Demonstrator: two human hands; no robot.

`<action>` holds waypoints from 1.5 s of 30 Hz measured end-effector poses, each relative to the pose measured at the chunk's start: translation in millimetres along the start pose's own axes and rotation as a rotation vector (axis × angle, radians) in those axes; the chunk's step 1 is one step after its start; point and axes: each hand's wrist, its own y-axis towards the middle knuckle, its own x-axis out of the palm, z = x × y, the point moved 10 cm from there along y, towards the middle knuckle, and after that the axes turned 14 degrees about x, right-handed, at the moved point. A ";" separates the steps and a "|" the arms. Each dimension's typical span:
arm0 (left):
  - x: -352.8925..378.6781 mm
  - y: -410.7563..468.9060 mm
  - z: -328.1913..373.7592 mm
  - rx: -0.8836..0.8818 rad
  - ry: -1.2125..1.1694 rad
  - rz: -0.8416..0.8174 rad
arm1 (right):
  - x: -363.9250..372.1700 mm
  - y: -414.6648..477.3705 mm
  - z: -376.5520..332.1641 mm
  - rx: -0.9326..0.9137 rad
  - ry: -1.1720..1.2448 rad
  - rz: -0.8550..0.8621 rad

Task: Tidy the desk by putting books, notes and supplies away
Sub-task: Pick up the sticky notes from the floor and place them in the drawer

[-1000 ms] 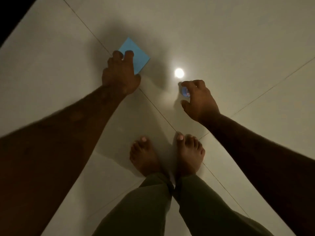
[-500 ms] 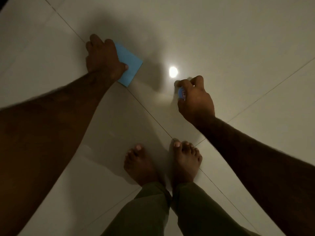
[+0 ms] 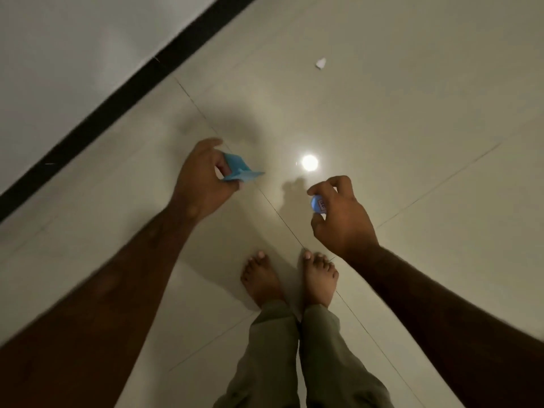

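Blue note (image 3: 240,170): half a second ago it lay flat on the floor under your left hand. In the head view it is now lifted clear of the tiles, bent and tilted.
Left hand (image 3: 203,178): your thumb and fingers pinch the note's near edge.
Right hand (image 3: 341,213): as before, your fingers and thumb are curled round a small blue round thing (image 3: 317,204). It is held above the floor, to the right of the note and apart from it.
Floor (image 3: 412,128): glossy pale tiles with thin grout lines. A bright round light reflection (image 3: 309,162) sits between your hands and just beyond them.
Room: a black skirting strip (image 3: 117,104) runs diagonally across the upper left, with a pale wall (image 3: 73,54) beyond it. Both are newly in view.
White scrap (image 3: 321,63): lies on the tiles far ahead, also newly in view.
Feet (image 3: 262,281): bare, side by side, below your hands, with olive trouser legs (image 3: 273,354) beneath.
Writing: the blue round thing has a pale label with small red marks, too small to read.
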 end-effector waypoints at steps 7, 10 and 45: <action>-116.7 -84.2 87.2 -0.152 -0.170 0.192 | -105.5 -84.0 -84.5 -0.118 -0.053 -0.015; -166.5 -122.0 129.4 -0.194 -0.245 0.320 | -149.8 -122.0 -124.9 -0.206 -0.064 -0.032; -411.2 -884.9 238.9 -0.602 -0.573 1.766 | -53.0 -764.2 -504.3 -1.451 -0.388 -0.501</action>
